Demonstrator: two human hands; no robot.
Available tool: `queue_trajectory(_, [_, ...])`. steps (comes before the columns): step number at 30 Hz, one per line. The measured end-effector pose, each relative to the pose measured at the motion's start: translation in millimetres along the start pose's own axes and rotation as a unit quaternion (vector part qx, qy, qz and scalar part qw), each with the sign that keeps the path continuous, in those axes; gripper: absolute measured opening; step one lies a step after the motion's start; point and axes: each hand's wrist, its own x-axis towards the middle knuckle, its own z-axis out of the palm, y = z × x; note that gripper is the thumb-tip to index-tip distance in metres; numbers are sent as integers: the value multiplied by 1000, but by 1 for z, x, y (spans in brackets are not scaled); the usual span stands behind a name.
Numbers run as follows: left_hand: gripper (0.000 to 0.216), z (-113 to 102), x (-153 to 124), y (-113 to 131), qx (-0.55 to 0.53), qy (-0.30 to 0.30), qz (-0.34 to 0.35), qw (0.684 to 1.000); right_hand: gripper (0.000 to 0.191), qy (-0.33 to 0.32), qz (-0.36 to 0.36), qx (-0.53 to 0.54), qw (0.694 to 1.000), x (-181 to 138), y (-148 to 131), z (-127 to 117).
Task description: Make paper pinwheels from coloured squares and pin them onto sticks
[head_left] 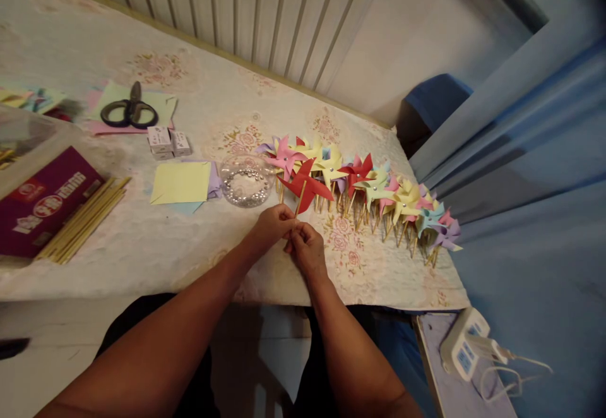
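- The left hand [274, 223] pinches the wooden stick [301, 197] between thumb and fingertips just under the paper, probably to keep it steady without creasing the vanes
- The right hand [307, 247] is closed, its thumb and fingertips pressed together just below the left; it seems to pinch the stick's lower part, though the fingers hide what lies between them
- The red pinwheel [310, 185] stands above both hands at the stick's top, in front of the near end of the row; the stick crosses in front of the paper, so its back seems turned to the person
- Both forearms reach in from the table's near edge and the hands meet, which likely lets one brace the other
- The row of pinwheels [406, 202] runs along the right side of the tablecloth [189, 247], heads overlapping and sticks towards the person, perhaps to save room and spare the vanes
- The clear dish [225, 194] sits just left of the red pinwheel, probably so its small metal pieces [258, 196] stay gathered and near
- The yellow paper square [180, 183] lies on other coloured sheets beside the dish, an easy reach for the left hand
- The bundle of sticks [85, 222] leans by the purple box [47, 206], seemingly to stop it rolling
- The black scissors [129, 113] rest on more paper farther back, perhaps weighing it down
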Motion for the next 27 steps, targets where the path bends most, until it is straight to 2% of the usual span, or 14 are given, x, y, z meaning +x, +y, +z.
queue_trajectory(17, [8,-1,-3,9,9,-1,-2,1000,6,21,23,22,999,0,-5,2])
queue_trajectory(27, [14,-2,-1,7,19,-7,8,1000,8,26,38,48,998,1,-3,3])
